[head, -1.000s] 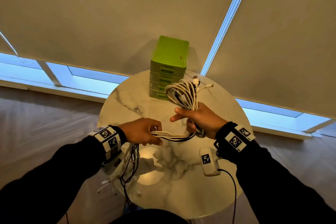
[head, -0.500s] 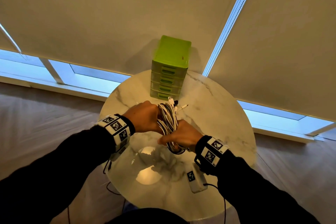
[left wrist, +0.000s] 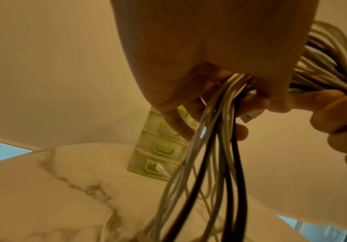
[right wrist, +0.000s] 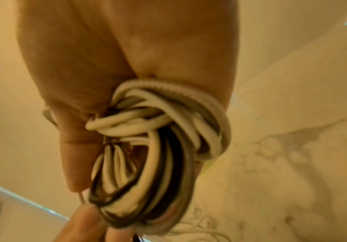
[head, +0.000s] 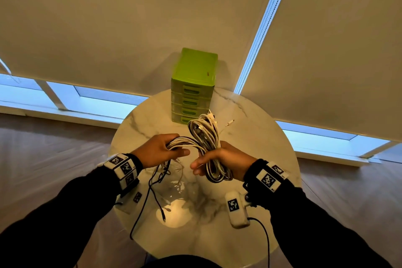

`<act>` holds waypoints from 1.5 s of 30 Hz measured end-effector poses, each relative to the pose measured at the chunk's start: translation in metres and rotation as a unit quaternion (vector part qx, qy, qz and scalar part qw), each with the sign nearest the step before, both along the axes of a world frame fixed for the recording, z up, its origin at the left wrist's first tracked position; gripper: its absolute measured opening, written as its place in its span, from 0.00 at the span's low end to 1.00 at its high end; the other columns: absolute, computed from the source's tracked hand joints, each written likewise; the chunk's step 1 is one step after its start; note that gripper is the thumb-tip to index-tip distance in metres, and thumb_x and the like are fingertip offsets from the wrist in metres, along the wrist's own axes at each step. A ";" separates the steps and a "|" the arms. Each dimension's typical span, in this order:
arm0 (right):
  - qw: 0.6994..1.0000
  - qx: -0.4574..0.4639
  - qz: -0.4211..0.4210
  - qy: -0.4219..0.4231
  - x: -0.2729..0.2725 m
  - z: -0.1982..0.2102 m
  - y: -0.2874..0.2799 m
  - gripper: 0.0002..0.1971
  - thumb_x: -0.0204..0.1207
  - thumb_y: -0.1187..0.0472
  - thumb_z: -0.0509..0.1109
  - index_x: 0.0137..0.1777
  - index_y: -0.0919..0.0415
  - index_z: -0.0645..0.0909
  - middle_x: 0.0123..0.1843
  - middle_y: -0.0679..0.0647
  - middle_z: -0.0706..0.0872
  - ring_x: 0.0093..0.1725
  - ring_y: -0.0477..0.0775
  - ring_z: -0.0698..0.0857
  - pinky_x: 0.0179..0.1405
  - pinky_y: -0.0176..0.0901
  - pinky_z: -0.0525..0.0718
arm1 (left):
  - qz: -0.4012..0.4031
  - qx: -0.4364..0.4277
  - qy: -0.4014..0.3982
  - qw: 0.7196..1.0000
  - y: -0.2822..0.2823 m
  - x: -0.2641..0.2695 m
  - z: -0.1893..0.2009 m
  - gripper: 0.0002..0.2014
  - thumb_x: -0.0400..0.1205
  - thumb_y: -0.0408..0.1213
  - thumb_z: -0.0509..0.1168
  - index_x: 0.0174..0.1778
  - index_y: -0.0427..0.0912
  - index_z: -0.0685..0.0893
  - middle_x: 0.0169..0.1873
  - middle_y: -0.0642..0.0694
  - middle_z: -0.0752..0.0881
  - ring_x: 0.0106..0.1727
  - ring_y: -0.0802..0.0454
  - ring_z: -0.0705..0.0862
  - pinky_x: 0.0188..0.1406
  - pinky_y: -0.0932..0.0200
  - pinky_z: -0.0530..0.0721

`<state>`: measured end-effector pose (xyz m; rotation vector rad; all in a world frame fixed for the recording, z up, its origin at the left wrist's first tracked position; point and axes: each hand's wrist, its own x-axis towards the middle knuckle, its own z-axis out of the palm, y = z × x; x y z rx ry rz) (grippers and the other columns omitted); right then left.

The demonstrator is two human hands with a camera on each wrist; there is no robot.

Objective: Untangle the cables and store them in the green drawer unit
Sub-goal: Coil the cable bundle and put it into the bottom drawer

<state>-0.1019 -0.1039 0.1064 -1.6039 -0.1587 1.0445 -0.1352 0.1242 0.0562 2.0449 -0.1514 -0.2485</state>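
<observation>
White and black cables [head: 205, 137] are being held as one coiled bundle above the marble table [head: 261, 137], its long axis running away from the person toward the green drawer unit [head: 193, 85]. The right hand [head: 226, 159] is gripping the coil around its middle, fingers curled round the loops (the right wrist view shows a knot-like wrap near the palm). The left hand [head: 158, 150] is closing on a sheaf of strands leading out of the coil, with loose tails hanging below it toward the tabletop. Drawers are all looking closed; the unit is standing at the far edge of the table, straight ahead of the bundle, roughly as near to one hand as the other. Compared with half a second ago, the hands are now apart rather than pressed together around the coil, and the tails are dangling free again below the left hand. Judgement: still in the untangling stage; storing is not yet begun.
</observation>
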 end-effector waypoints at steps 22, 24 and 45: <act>0.980 -0.045 -0.006 -0.195 -0.008 -0.017 -0.003 0.13 0.69 0.40 0.81 0.49 0.41 0.84 0.39 0.40 0.91 0.42 0.39 0.90 0.50 0.39 0.86 | 0.261 -0.314 0.096 0.908 -0.066 0.020 0.033 0.10 0.84 0.21 0.60 0.48 0.43 0.75 0.32 0.46 0.78 0.26 0.58 0.72 0.22 0.63 0.69; 0.977 -0.052 0.002 -0.208 -0.006 -0.015 -0.002 0.18 0.68 0.40 0.82 0.56 0.36 0.84 0.52 0.34 0.90 0.53 0.32 0.88 0.56 0.30 0.82 | 0.282 -0.312 0.095 0.902 -0.072 0.020 0.035 0.11 0.84 0.21 0.57 0.47 0.43 0.74 0.31 0.47 0.79 0.27 0.56 0.73 0.23 0.62 0.71; 0.978 0.101 -0.008 -0.183 0.013 0.010 0.009 0.29 0.69 0.71 0.82 0.68 0.51 0.81 0.66 0.54 0.89 0.67 0.50 0.86 0.68 0.48 0.84 | 0.306 -0.402 0.057 0.861 -0.095 0.031 0.070 0.14 0.83 0.22 0.58 0.62 0.32 0.81 0.48 0.35 0.88 0.50 0.41 0.88 0.56 0.43 0.88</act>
